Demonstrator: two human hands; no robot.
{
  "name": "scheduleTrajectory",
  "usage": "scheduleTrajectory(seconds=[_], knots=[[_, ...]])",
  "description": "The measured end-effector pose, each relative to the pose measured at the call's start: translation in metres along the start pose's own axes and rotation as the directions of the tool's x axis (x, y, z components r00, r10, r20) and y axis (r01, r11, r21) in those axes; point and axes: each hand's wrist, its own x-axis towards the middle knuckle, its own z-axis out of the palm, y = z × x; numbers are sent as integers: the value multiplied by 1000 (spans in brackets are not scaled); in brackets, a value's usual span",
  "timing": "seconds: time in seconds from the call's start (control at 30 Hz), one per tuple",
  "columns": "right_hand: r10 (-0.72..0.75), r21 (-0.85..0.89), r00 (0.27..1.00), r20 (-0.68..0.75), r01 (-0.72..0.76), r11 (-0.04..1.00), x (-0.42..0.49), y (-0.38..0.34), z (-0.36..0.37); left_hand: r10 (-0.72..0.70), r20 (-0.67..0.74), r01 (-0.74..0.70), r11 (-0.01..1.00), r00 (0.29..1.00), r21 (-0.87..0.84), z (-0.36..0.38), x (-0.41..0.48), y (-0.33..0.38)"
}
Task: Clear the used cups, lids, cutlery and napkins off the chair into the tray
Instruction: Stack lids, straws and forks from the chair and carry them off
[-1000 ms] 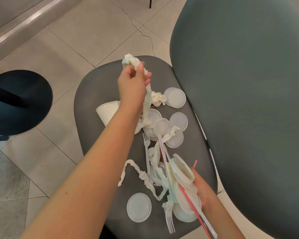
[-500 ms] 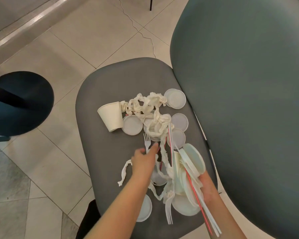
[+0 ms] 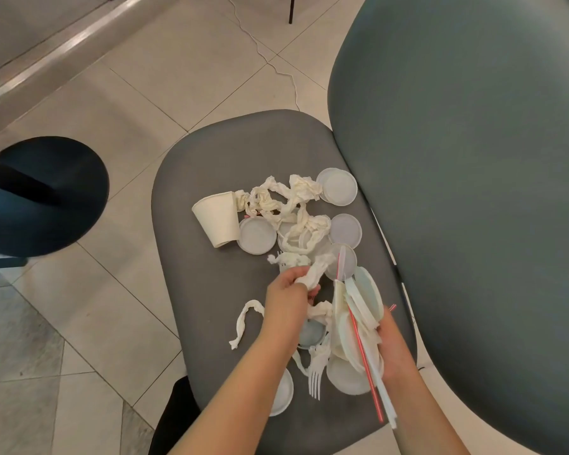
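Both hands work over the grey chair seat (image 3: 211, 290). Left hand (image 3: 284, 298) has its fingers curled round a crumpled white napkin (image 3: 314, 274), pinching it just above the seat; the fingertips are hidden under the paper, so how many fingers hold it cannot be told. Right hand (image 3: 390, 343) grips a bundle of white lids (image 3: 363, 307) stood on edge, with a red straw (image 3: 363, 362) and a white straw (image 3: 383, 399) running down across them and sticking out past the wrist. Its fingers are behind the bundle and cannot be seen, and how many lids are stacked there is hard to make out.

Farther back on the seat a paper cup (image 3: 217, 218) lies on its side, mouth toward the left. Just beside its base a long twisted napkin strip (image 3: 276, 200) winds across several loose round lids, partly covering them; one lid (image 3: 337, 187) at the back right and another lid (image 3: 256, 236) by the cup show most clearly. A short napkin piece (image 3: 245, 323) lies left of the left forearm. A white plastic fork (image 3: 316, 376) lies with tines toward the camera, its handle buried under the bundle. One more lid (image 3: 283, 394) at the near edge is half hidden by the left forearm, and a bluish lid (image 3: 311, 333) sits between the two wrists.

The chair back (image 3: 473, 192) fills the right side, cut off by the frame. No tray is in view.
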Motion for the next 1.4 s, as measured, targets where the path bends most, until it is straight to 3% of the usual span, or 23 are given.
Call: scheduleTrajectory(seconds=[0.1, 0.23, 0.3, 0.5, 0.8, 0.93, 1.07, 1.4], knots=[[47, -22, 999, -25, -48, 999, 4, 7, 6, -109, 52, 102, 988, 993, 117, 0, -9, -11], [-73, -30, 995, -74, 71, 997, 15, 14, 13, -77, 292, 120, 984, 953, -133, 7, -17, -34], [-147, -59, 982, -121, 140, 988, 18, 14, 14, -30, 358, 94, 982, 933, -164, 8, -16, -37], [-277, -90, 950, -142, 267, 960, 8, 1, 25, 58, 428, 18, 985, 902, -172, 10, -22, -18], [-463, -199, 884, -72, 442, 875, -59, -61, 87, 110, 529, -55, 991, 842, -119, 14, -81, 76], [-514, -204, 857, -45, 496, 844, -87, -80, 110, 115, 539, -34, 987, 835, -158, 15, -105, 109], [-541, -213, 841, -6, 528, 822, -109, -94, 123, 148, 465, -82, 984, 873, -160, 21, -126, 130], [-447, -178, 895, 4, 440, 880, -128, -65, 122, 95, 297, -63, 991, 950, -116, 7, -150, 117]])
